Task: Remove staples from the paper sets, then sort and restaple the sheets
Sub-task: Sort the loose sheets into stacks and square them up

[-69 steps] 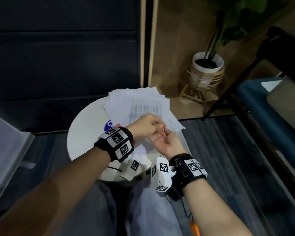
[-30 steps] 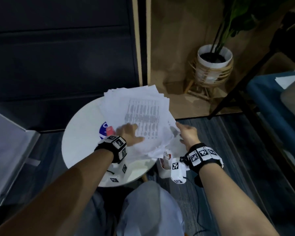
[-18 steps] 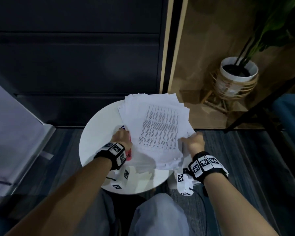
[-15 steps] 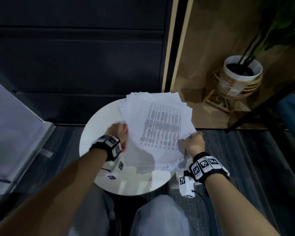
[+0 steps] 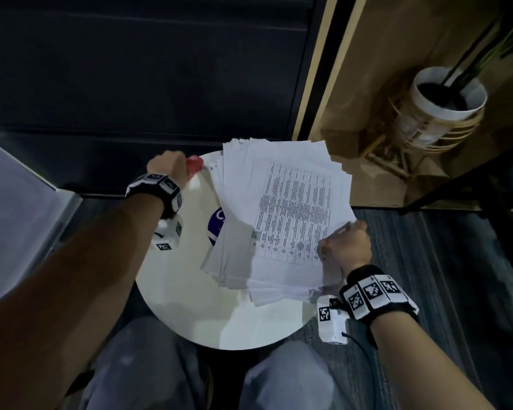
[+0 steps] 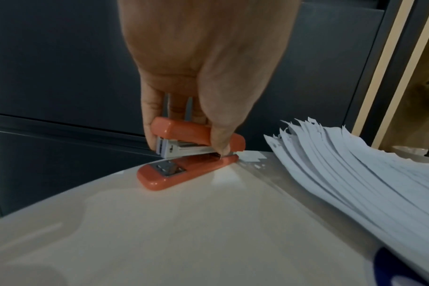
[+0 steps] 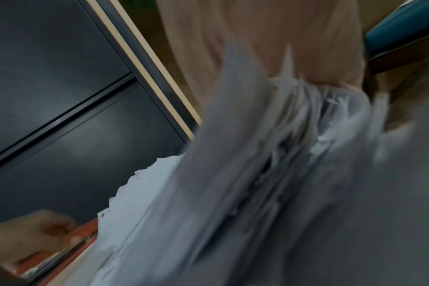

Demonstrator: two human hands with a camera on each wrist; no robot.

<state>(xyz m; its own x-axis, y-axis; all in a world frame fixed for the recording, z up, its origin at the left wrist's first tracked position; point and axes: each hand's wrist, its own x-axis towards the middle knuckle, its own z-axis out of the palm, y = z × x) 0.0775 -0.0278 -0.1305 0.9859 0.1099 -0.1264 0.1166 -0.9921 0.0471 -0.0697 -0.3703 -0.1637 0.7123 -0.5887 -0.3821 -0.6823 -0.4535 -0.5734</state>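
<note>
Left hand (image 6: 203,63) pinches the orange stapler (image 6: 189,152) at the tabletop's (image 5: 190,306) far edge; right hand (image 5: 348,247) grips the paper stack's (image 5: 282,214) near corner. Square the sheets before stapling.

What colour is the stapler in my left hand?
Orange-red stapler, with a silver metal magazine; clearest in the left wrist view.

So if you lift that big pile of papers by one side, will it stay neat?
Probably not. The paper stack is already fanned out, so its loose sheets may slide apart. Held only at one edge by the right hand, it would likely droop. It looks thick, so fairly heavy.
</note>
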